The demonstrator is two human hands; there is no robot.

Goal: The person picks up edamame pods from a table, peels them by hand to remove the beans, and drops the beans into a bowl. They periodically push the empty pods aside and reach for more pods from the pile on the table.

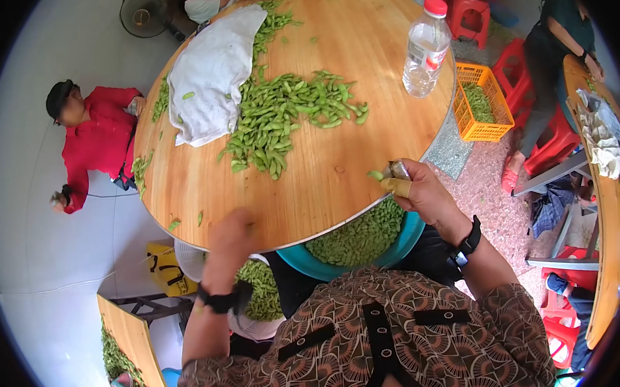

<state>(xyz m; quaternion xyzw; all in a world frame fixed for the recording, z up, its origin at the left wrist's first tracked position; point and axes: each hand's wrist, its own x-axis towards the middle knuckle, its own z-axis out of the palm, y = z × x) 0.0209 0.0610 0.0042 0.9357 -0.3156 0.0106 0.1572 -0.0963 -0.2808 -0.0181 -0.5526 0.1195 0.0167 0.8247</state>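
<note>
My right hand (424, 191) is at the table's near right edge, with a yellowish covering on one digit. It grips a green soybean pod (376, 175), and a small metal piece (398, 170) shows at its fingers. My left hand (232, 238) is motion-blurred over the near edge; whether it holds anything is unclear. A heap of soybean pods (285, 113) lies on the round wooden table (365, 38). Below the edge, a teal basin (415, 235) holds shelled green beans (362, 238). Left of it, a white plastic basket (254, 330) contains green pods or hulls (260, 290).
A white cloth (211, 72) covers some pods. A plastic bottle (426, 51) with a red cap stands upright at right. On the floor is an orange crate (488, 129) near red stools (514, 72). A person in red (99, 131) is at left; others are around.
</note>
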